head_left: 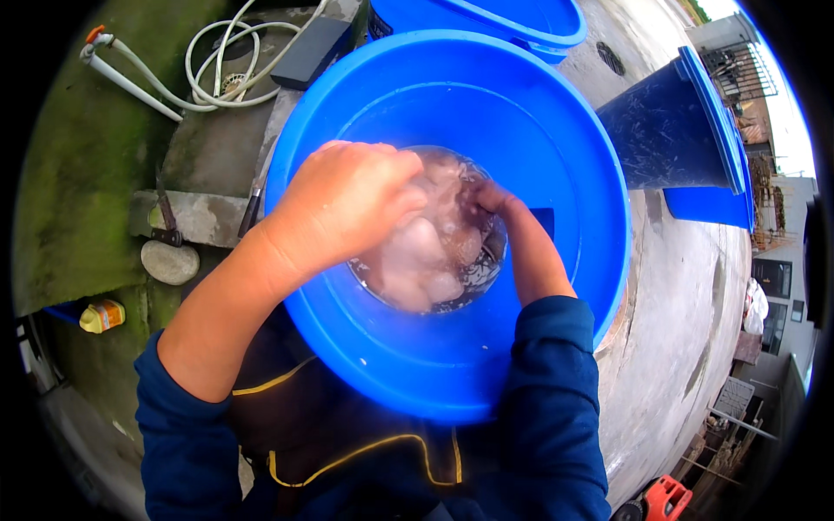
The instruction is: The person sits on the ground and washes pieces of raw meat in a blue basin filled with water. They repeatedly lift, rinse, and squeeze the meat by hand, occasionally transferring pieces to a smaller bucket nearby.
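A large round blue tub (556,130) stands in front of me, with murky water in its bottom. Several pale pink, soft, fleshy pieces (417,247) lie in that water; their exact kind is unclear. Above the left side of the water is my left hand (356,191), its fingers curled closed and turned down, so whatever they hold is hidden. My right hand (497,201) reaches down the right side, its fingertips dipping into the water against the pale pieces. Murky water and blur hide those fingers.
Behind the tub is another blue tub (530,17); a tall blue bin (669,126) leans at the right. A dark block (311,54), a coiled hose (221,65), a knife (252,208), a stone (169,262) and a yellow container (102,316) are at the left.
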The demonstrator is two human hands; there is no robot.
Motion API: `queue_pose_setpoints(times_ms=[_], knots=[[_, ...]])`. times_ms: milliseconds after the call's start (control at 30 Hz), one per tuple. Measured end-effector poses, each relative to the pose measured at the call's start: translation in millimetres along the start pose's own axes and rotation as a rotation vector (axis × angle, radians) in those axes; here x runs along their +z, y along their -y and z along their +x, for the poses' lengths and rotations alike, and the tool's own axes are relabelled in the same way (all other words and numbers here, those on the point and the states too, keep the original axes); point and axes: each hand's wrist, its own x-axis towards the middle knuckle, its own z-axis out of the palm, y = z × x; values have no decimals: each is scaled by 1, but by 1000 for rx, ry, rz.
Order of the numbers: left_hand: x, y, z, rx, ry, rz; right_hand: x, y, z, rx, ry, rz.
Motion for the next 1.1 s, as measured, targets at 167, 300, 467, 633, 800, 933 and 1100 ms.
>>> queue_pose_setpoints(times_ms=[167,300,467,633,800,933,1100], knots=[[1,2,1,-62,54,-58,-29,-5,-5,70,-151,442],[1,6,0,-79,80,-42,-7,-5,-5,-33,-81,103],[-1,7,-3,-91,117,-8,46,3,-8,-46,168,-184],[-2,6,-5,-90,109,-1,51,-17,-19,1,232,-154],[-1,1,-6,-46,116,-47,49,-31,-19,59,128,-107],[-2,-3,-9,-12,74,-113,70,-22,9,125,-31,-151],[-5,0,-11,-37,23,-91,89,-30,37,222,-103,-194]])
